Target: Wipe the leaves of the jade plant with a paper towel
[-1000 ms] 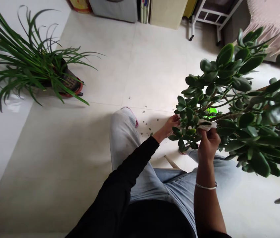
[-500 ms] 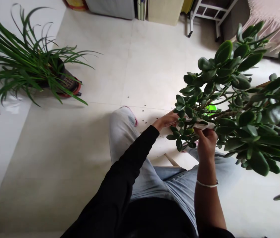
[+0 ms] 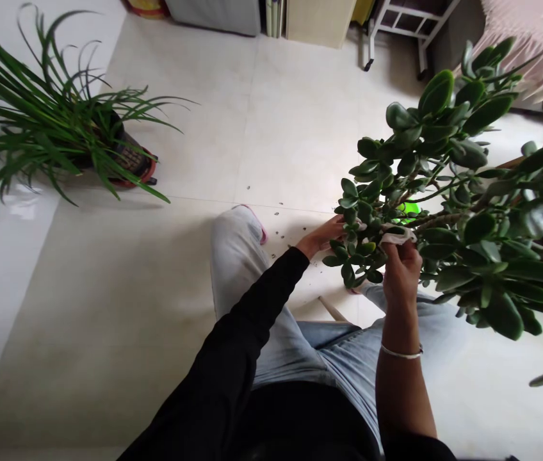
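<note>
At the far left, a plant with long, narrow, arching green leaves (image 3: 45, 128) grows from a dark, round pot with pale markings (image 3: 130, 155), standing on a reddish base (image 3: 149, 171) beside the white wall. Along the top edge are a grey, flat-sided box (image 3: 214, 16) and, right of it, a cream-coloured upright panel (image 3: 317, 22). Below, the person's pale blue denim trousers (image 3: 240, 262) show, one knee bent over the pale tiled floor (image 3: 132, 288). Small dark specks (image 3: 276, 232) lie scattered just beside that knee. The left hand (image 3: 324, 235), below a long black sleeve (image 3: 233, 346), reaches into the near edge of a bushy succulent with thick, oval, glossy green leaves (image 3: 480, 229); foliage hides its fingertips, so I cannot tell what they grip. Further right, the right hand (image 3: 403, 262) pinches a thin, crumpled white cloth (image 3: 400, 235) between thumb and fingers, up among the leaves; a slim silvery bracelet (image 3: 401, 354) circles that forearm. Just above the cloth, something bright green (image 3: 408, 210) shows through the branches. The succulent fills the right side, below a pale pink, fringed fabric (image 3: 535, 45) at the top right.
</note>
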The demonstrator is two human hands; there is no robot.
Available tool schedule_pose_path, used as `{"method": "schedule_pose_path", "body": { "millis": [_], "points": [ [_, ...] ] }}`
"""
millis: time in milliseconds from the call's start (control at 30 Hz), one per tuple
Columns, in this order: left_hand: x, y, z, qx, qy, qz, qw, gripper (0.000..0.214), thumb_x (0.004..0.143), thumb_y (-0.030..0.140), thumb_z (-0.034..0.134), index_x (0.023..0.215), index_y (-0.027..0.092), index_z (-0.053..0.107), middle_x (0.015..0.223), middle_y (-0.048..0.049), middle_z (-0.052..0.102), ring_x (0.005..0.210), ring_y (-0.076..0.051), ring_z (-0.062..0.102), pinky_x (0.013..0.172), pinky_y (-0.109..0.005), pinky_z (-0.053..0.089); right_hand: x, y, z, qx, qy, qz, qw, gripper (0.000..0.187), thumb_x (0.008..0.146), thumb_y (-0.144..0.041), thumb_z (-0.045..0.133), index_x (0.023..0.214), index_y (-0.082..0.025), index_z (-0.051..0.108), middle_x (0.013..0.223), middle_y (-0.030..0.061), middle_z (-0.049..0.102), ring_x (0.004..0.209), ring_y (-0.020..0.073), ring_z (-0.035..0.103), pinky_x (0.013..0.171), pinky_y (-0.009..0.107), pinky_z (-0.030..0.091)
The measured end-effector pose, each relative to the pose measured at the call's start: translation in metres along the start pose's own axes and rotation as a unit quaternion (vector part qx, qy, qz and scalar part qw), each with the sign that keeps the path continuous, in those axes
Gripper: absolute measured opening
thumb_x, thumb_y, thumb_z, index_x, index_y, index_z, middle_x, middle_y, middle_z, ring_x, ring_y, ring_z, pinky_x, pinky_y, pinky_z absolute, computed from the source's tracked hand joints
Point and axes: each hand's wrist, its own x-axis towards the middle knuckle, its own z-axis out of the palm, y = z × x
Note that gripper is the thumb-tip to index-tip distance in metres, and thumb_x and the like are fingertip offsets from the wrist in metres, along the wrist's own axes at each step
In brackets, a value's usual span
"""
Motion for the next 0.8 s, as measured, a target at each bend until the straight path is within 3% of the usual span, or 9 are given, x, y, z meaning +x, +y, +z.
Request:
{"method": "schedule_pose_path", "body": {
  "millis": [100, 200, 300, 433, 533, 633, 733, 800],
  "points": [
    [0.002, -0.005, 0.001, 0.022, -0.004, -0.001, 1.0, 0.026, 0.076, 0.022, 0.086, 0.076, 0.016, 0.061, 0.058, 0.0074, 0.047, 0.05, -0.005, 0.04, 0.05, -0.021, 0.028, -0.006, 0.004, -0.008, -0.031, 0.003, -0.015, 0.999, 0.04, 0.082, -0.054, 0.075, 0.1, -0.019, 0.079, 0.101, 0.006, 0.079, 0.104, 0.0237, 0.072, 0.105, 0.045, 0.054],
    [0.003, -0.008, 0.0, 0.03, -0.013, 0.01, 0.999, 0.03, 0.076, 0.023, 0.087, 0.073, 0.016, 0.058, 0.058, 0.0072, 0.048, 0.05, -0.005, 0.04, 0.049, -0.021, 0.028, -0.022, 0.015, -0.023, -0.022, 0.019, 0.019, 0.999, 0.044, 0.086, -0.057, 0.071, 0.105, -0.019, 0.079, 0.104, 0.0073, 0.079, 0.108, 0.0256, 0.072, 0.104, 0.047, 0.054],
    [0.003, -0.011, -0.002, 0.037, -0.026, 0.014, 0.999, 0.033, 0.076, 0.029, 0.088, 0.073, 0.017, 0.057, 0.059, 0.0071, 0.049, 0.05, -0.005, 0.041, 0.05, -0.021, 0.03, -0.046, 0.023, -0.037, -0.027, 0.081, 0.044, 0.995, 0.043, 0.088, -0.054, 0.071, 0.114, -0.019, 0.077, 0.116, 0.0092, 0.078, 0.113, 0.0277, 0.072, 0.106, 0.048, 0.054],
    [-0.001, -0.012, -0.003, 0.057, -0.061, -0.007, 0.996, 0.041, 0.073, 0.033, 0.089, 0.068, 0.018, 0.051, 0.058, 0.0073, 0.046, 0.05, -0.005, 0.041, 0.05, -0.021, 0.03, -0.072, 0.013, -0.043, -0.057, 0.142, -0.049, 0.987, 0.04, 0.089, -0.049, 0.071, 0.113, -0.018, 0.076, 0.118, 0.0117, 0.077, 0.116, 0.0311, 0.072, 0.107, 0.05, 0.054],
    [-0.004, -0.008, -0.003, 0.067, -0.077, -0.007, 0.995, 0.04, 0.074, 0.033, 0.089, 0.069, 0.018, 0.052, 0.062, 0.0054, 0.05, 0.056, -0.007, 0.046, 0.055, -0.023, 0.036, -0.075, -0.006, -0.039, -0.103, 0.171, -0.14, 0.97, 0.044, 0.091, -0.048, 0.069, 0.124, -0.019, 0.069, 0.123, 0.0129, 0.074, 0.118, 0.0296, 0.07, 0.109, 0.049, 0.052],
    [-0.004, -0.005, -0.002, 0.072, -0.073, 0.016, 0.995, 0.034, 0.076, 0.03, 0.087, 0.072, 0.017, 0.056, 0.065, 0.0045, 0.051, 0.062, -0.009, 0.049, 0.062, -0.025, 0.04, -0.065, -0.022, -0.034, -0.204, 0.122, -0.209, 0.949, 0.041, 0.096, -0.049, 0.061, 0.124, -0.02, 0.066, 0.119, 0.0147, 0.071, 0.116, 0.0309, 0.067, 0.108, 0.052, 0.05],
    [-0.002, -0.004, -0.002, 0.094, -0.073, 0.026, 0.993, 0.031, 0.075, 0.03, 0.087, 0.077, 0.016, 0.06, 0.066, 0.0041, 0.053, 0.063, -0.009, 0.049, 0.062, -0.025, 0.04, -0.052, -0.032, -0.028, -0.35, 0.018, -0.264, 0.899, 0.036, 0.102, -0.044, 0.049, 0.11, -0.019, 0.074, 0.115, 0.0165, 0.069, 0.117, 0.0332, 0.061, 0.108, 0.057, 0.046],
    [-0.001, -0.006, -0.003, 0.11, -0.073, 0.018, 0.991, 0.031, 0.075, 0.033, 0.087, 0.083, 0.016, 0.063, 0.065, 0.0038, 0.055, 0.06, -0.009, 0.051, 0.059, -0.025, 0.04, -0.045, -0.038, -0.023, -0.394, -0.038, -0.285, 0.873, 0.038, 0.104, -0.041, 0.045, 0.111, -0.021, 0.077, 0.119, 0.0154, 0.068, 0.116, 0.0316, 0.059, 0.11, 0.057, 0.044]
  ]
}}
